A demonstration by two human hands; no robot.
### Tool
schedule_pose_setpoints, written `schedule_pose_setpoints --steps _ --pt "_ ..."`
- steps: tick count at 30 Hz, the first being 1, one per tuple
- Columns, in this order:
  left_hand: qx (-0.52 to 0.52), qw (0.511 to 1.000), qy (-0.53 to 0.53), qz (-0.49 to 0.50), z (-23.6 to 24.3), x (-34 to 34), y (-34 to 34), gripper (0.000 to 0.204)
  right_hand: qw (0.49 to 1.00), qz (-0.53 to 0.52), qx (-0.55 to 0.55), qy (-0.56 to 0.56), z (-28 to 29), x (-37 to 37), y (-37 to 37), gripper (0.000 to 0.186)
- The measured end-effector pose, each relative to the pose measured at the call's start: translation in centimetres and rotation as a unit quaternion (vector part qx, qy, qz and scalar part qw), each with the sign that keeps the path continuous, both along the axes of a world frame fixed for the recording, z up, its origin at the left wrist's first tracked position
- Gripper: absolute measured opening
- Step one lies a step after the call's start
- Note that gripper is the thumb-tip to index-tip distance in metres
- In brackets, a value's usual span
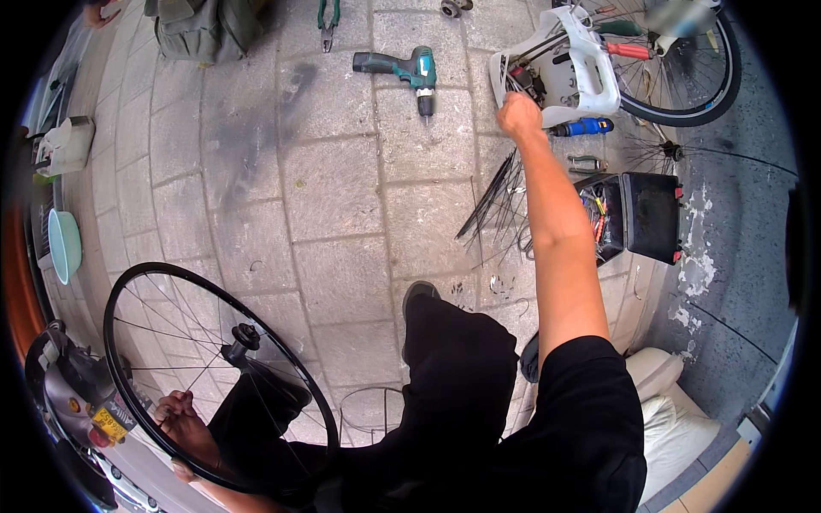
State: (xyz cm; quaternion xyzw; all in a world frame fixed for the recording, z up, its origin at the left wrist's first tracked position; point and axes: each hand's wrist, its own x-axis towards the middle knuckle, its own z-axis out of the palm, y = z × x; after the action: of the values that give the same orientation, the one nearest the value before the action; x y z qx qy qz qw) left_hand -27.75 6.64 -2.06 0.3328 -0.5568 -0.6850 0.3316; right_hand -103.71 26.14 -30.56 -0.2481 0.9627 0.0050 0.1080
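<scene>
head view: wheel (245,337), near edge gripped by left hand (190,436); right hand (520,116) at white container (584,61), grip unclear.

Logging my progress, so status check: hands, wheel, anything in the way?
Left hand at rim of tilted wheel. Right hand at white container. Drill on paving, clear of both hands.

I see a black wheel (245,337) at the lower left of the frame, tilted, its slim rim circling a chunky dark hub; thin, widely spaced spokes run between the two; toward the upper right lies a white plastic container (583,73), open, with a large oblong cut-out in one side; a dark and reddish jumble partly fills it.
</scene>
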Motion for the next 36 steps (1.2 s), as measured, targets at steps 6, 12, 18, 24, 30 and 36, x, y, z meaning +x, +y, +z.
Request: schedule_pose_setpoints --steps 6,12,18,24,30,36 --pt "-0.003 1.000 -0.018 -0.004 -0.1 2.9 0.2 0.095 0.997 0.049 -0.034 -0.048 0.7 13.6 0.0 0.028" --pt "-0.003 0.999 0.028 -0.028 -0.4 5.6 1.0 0.095 0.991 0.074 -0.065 -0.095 1.1 26.3 2.3 0.026" --pt "-0.044 0.999 0.003 -0.029 1.0 5.8 4.0 0.098 0.982 0.132 -0.048 -0.127 3.6 34.8 5.0 0.027" --pt "-0.051 0.998 0.023 -0.034 0.5 7.2 5.7 0.094 0.940 0.112 -0.322 -0.019 24.7 37.4 5.5 0.028" --pt "-0.048 0.997 0.053 -0.019 -1.0 7.6 7.0 0.089 0.960 0.151 -0.147 0.185 29.6 26.7 2.5 0.040" --pt "-0.062 0.998 0.011 0.005 -1.3 8.3 9.3 0.089 0.988 0.154 0.010 0.007 31.0 23.8 0.6 0.040"
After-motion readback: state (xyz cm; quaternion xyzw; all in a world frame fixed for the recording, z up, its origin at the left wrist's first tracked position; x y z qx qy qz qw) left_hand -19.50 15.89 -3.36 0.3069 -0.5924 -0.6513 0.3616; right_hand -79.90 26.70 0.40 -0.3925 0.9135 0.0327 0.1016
